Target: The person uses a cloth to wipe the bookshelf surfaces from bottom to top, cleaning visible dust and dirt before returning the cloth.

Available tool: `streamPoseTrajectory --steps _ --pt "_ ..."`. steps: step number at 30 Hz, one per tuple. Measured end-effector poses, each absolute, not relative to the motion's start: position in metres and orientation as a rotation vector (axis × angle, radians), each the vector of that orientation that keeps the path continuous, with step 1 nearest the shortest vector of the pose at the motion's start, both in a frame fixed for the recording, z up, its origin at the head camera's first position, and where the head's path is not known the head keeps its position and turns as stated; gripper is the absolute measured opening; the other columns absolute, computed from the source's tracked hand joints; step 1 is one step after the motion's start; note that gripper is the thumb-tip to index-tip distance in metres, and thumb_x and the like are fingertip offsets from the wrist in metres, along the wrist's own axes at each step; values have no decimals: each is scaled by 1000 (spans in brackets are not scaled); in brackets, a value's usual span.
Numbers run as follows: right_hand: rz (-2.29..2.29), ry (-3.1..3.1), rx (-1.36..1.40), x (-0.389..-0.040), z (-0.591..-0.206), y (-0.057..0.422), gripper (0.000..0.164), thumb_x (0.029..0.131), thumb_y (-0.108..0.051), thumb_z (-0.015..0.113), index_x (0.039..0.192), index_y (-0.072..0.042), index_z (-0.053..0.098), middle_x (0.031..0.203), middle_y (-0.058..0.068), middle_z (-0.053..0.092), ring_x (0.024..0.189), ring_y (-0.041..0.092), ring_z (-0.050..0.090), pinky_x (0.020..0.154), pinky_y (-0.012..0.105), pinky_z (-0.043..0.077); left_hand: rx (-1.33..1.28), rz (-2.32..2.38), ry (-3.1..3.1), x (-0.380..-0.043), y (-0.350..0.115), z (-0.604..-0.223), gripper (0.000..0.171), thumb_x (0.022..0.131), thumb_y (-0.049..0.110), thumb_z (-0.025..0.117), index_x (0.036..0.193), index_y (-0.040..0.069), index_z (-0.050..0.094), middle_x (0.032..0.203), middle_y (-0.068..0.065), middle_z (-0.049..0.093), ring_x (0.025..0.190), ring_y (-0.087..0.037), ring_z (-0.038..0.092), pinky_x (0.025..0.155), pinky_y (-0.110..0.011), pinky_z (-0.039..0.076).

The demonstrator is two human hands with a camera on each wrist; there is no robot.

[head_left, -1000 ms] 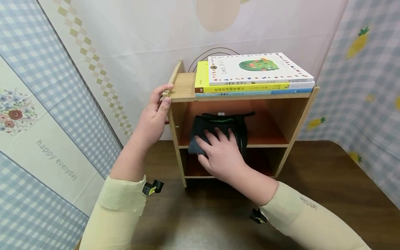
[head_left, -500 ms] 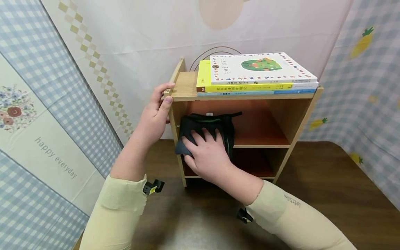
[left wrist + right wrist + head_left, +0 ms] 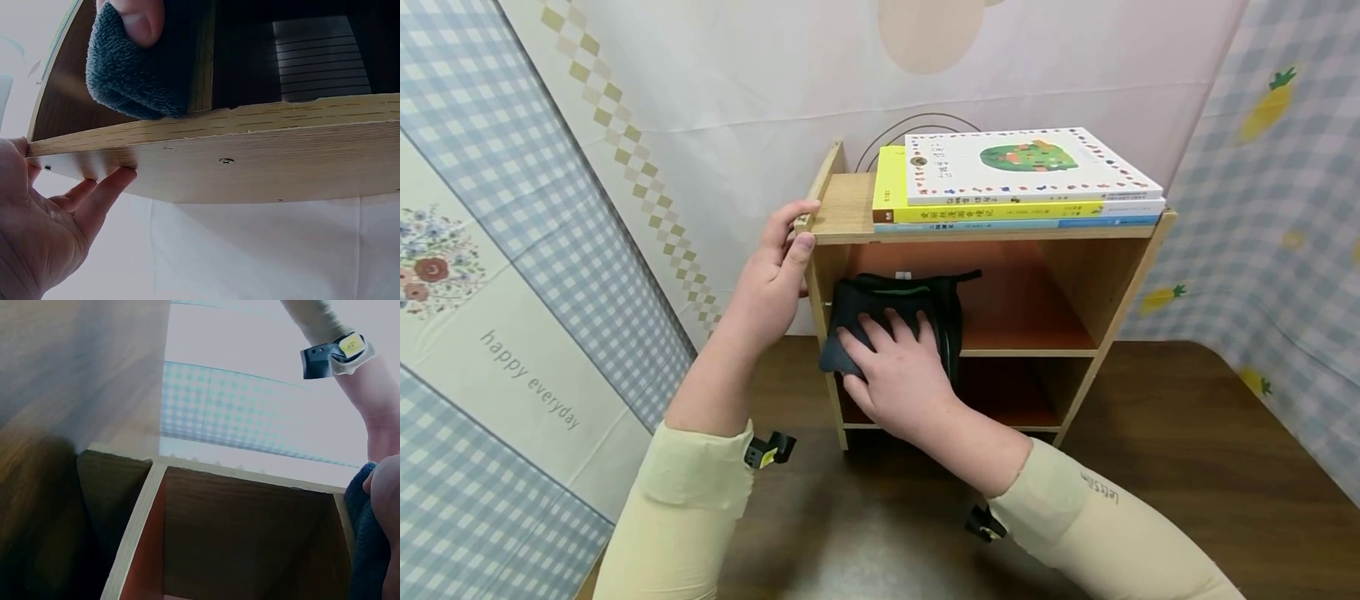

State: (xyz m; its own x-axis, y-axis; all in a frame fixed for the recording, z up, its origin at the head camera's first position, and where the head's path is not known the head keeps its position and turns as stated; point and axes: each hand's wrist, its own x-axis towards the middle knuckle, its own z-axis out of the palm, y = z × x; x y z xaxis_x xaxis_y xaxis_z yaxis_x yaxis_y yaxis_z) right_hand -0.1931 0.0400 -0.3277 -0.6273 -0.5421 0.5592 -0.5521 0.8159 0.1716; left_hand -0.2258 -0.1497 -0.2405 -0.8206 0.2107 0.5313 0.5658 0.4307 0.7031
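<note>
A small wooden bookshelf [image 3: 1126,304] faces me. My left hand [image 3: 767,287] holds its upper left corner, thumb on the front edge; in the left wrist view, fingertips [image 3: 128,175] touch the outer face of the side board [image 3: 262,150]. On the middle shelf, against the left side, lies a dark blue folded cloth [image 3: 850,310] with a green trim line and a small white tag. My right hand [image 3: 902,379] presses on it with spread fingers. Its fuzzy front corner [image 3: 134,78] hangs over the shelf's edge, and the palm hides part of the cloth.
Several books [image 3: 1030,167] lie stacked on the bookshelf's top board, a white one uppermost. Below the cloth is a lower shelf [image 3: 1015,412]. The bookshelf stands on a dark wooden surface [image 3: 1195,433], with a printed curtain [image 3: 760,83] behind it.
My right hand and the cloth beneath it moved left along the middle shelf to its left side, then stayed there. The left hand keeps its place on the bookshelf's corner.
</note>
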Motion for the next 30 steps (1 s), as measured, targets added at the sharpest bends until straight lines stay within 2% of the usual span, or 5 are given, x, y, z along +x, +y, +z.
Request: streamPoseTrajectory --steps 4,8,15,24,30 --pt "93 -2393 782 -192 -327 40 45 99 -40 51 140 -25 57 138 9 57 127 36 51 101 64 35 -660 -1354 -2321 -226 -151 -241 42 107 42 35 149 36 33 136 -14 46 104 -28 52 78 -55 51" --pt "174 -2393 778 -191 -326 41 43 100 -37 49 140 -24 57 139 7 57 129 35 50 103 64 33 -663 -1344 -2316 -226 -151 -241 42 107 42 35 149 36 33 138 -14 45 97 -28 52 77 -53 51" --pt "295 -2454 765 -191 -322 46 44 101 -34 46 142 -23 55 140 4 57 133 31 47 107 62 30 -668 -1350 -2309 -225 -149 -240 42 107 42 35 149 33 33 125 -14 49 81 -36 50 75 -55 50" --pt "677 -2519 731 -191 -310 54 43 103 -31 43 142 -17 54 140 3 57 130 23 51 109 59 30 -690 -1328 -2303 -226 -150 -242 41 107 41 34 148 35 34 119 -14 52 66 -29 45 66 -41 46" --pt "961 -2474 712 -194 -303 59 43 106 -32 40 144 -17 51 136 4 59 127 24 54 111 55 30 -683 -1347 -2300 -226 -149 -241 40 107 41 35 147 35 34 106 -13 49 72 -32 46 68 -41 46"
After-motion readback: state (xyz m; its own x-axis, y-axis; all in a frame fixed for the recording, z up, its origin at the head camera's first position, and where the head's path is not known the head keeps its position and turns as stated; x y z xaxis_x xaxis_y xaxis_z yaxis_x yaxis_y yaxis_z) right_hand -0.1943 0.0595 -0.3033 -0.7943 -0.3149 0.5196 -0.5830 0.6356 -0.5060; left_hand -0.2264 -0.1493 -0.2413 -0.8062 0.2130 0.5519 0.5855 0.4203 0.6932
